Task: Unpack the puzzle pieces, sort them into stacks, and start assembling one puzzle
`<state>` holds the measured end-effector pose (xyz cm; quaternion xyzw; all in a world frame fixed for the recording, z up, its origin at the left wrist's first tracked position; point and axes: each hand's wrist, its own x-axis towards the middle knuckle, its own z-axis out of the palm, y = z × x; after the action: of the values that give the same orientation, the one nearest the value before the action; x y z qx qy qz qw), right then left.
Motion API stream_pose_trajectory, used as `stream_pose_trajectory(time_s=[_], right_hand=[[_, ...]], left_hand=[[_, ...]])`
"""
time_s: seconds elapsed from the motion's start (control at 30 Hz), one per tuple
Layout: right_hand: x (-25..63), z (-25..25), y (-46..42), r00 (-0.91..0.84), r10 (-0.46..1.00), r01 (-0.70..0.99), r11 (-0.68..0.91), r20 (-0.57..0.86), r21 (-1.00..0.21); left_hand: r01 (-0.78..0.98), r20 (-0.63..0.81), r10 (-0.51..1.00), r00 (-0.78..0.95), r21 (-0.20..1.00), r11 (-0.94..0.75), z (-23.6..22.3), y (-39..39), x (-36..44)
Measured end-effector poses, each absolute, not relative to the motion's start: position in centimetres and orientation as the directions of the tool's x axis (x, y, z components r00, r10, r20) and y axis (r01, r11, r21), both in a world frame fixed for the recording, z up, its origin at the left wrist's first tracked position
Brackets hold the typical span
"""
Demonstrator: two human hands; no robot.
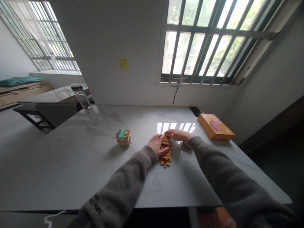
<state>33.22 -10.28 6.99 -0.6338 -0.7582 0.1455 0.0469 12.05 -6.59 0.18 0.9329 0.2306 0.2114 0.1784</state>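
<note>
A leaning stack of orange jigsaw puzzle pieces (165, 155) lies on the white marble-look table in front of me. My left hand (157, 145) grips it from the left, with the thumb across its near part and the fingers toward its far end. My right hand (177, 134) reaches in from the right, its fingertips closed on the pieces at the far end. To the left stands a neat pile of puzzle pieces (123, 138) with a teal, red and yellow top. Another small pile (186, 144) is mostly hidden behind my right forearm.
An orange box (216, 127) sits at the right edge of the table (71, 167), near a black phone (195, 111). A clear bottle with a dark lid (82, 97) stands at the back left. A black cable (175, 92) hangs below the barred window.
</note>
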Motion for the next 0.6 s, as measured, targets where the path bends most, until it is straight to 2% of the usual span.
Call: stream_pose_trajectory(time_s=[0.1,0.23,0.37,0.5,0.6], right_hand=[[32.7,7.5,-11.5,-0.224,0.959,0.924,0.153,-0.172,-0.352],[31.4,8.0,-12.6,-0.169,0.958,0.904,0.057,-0.23,-0.424],[30.6,8.0,-12.7,-0.218,0.96,0.89,0.121,-0.177,-0.44],[30.7,7.8,-12.6,-0.345,0.936,0.829,0.267,-0.073,-0.492],[31.1,7.5,-12.9,-0.352,0.934,0.828,0.281,-0.058,-0.485]], left_hand=[[0.342,0.316,0.501,0.806,0.442,-0.829,0.3,-6.6,11.9],[0.354,0.328,0.507,0.797,0.426,-0.833,0.5,-6.7,11.7],[0.286,0.377,0.458,0.805,0.429,-0.857,0.6,-6.9,11.1],[0.129,0.436,0.297,0.849,0.374,-0.918,0.4,-7.4,10.3],[0.049,0.402,0.175,0.899,0.305,-0.951,0.3,-7.9,9.9]])
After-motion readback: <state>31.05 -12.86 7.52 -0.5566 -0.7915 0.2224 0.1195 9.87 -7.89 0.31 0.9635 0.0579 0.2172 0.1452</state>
